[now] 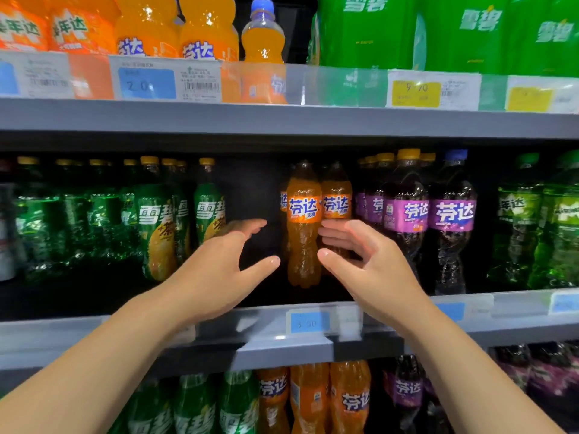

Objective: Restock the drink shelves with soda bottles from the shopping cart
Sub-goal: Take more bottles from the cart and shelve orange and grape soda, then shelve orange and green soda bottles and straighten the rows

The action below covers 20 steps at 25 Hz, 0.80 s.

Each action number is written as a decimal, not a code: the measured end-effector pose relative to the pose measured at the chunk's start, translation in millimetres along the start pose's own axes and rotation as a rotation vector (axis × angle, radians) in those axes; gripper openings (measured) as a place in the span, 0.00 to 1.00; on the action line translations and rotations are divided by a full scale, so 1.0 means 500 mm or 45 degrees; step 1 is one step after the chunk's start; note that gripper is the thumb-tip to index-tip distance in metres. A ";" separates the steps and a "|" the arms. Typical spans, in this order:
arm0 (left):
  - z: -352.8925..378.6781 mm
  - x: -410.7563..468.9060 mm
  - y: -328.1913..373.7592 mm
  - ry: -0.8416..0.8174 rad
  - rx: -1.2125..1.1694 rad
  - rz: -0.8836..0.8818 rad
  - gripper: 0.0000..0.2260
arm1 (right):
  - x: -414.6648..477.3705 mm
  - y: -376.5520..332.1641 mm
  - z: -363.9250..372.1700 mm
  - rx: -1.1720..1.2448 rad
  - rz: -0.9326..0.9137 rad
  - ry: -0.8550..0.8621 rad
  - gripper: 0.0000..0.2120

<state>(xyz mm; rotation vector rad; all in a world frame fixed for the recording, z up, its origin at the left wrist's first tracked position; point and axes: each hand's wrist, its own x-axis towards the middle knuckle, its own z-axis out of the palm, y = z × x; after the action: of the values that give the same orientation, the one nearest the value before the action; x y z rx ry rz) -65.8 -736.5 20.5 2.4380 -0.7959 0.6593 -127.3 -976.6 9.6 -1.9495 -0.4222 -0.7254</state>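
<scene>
1. Grey metal store shelving fills our view, and we face the middle shelf [517,308], which is dark at the back.
2. On this shelf, close to the centre of the view, the front orange soda bottle [303,227] stands upright, with an orange and blue label and a dark cap. A second orange bottle [336,198] stands just beside it at 3 o'clock, a little further back.
3. Our left hand [216,270] hovers at 9 o'clock from the front bottle. Its fingers are straight and spread and it holds nothing. The thumb tip points toward the bottle, with a narrow dark gap between them.
4. Our right hand [366,261] is at 4 o'clock from the same bottle, also spread wide, with the palm turned toward the bottle. Its fingers lie in front of the lower part of the second bottle, and its thumb tip is just beside the front bottle. We cannot tell if the hand touches either bottle.
5. Further at 3 o'clock stand purple soda bottles [451,220], and at 9 o'clock stand green soda bottles [156,227] with yellow caps.
6. At 6 o'clock, a blue price tag [308,322] sits on the front edge of the shelf.
7. Below it, more bottles [347,399] in green, orange and purple show on a lower level.
8. At 12 o'clock, the upper shelf [282,120] carries large orange bottles [206,26] and green packs [376,32].
</scene>
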 end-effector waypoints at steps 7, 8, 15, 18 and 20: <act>-0.015 -0.191 -0.008 0.107 0.021 0.046 0.25 | -0.092 -0.009 0.085 0.460 -0.162 -0.168 0.18; -0.020 -0.215 -0.009 0.139 0.033 0.028 0.25 | -0.104 -0.008 0.105 0.512 -0.182 -0.199 0.18; -0.115 -0.403 -0.041 0.233 0.308 -0.129 0.22 | -0.174 -0.044 0.259 0.495 -0.187 -0.444 0.20; -0.171 -0.508 -0.069 0.216 0.331 -0.228 0.22 | -0.212 -0.090 0.329 0.421 -0.254 -0.516 0.21; -0.208 -0.593 -0.092 0.241 0.298 -0.343 0.22 | -0.242 -0.126 0.380 0.364 -0.321 -0.580 0.22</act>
<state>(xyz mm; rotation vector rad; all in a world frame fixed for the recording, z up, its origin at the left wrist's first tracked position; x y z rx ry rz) -277.9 -524.8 -83.7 2.5766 -0.3227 0.9020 -196.6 -777.5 -92.0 -1.7949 -1.0078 -0.3416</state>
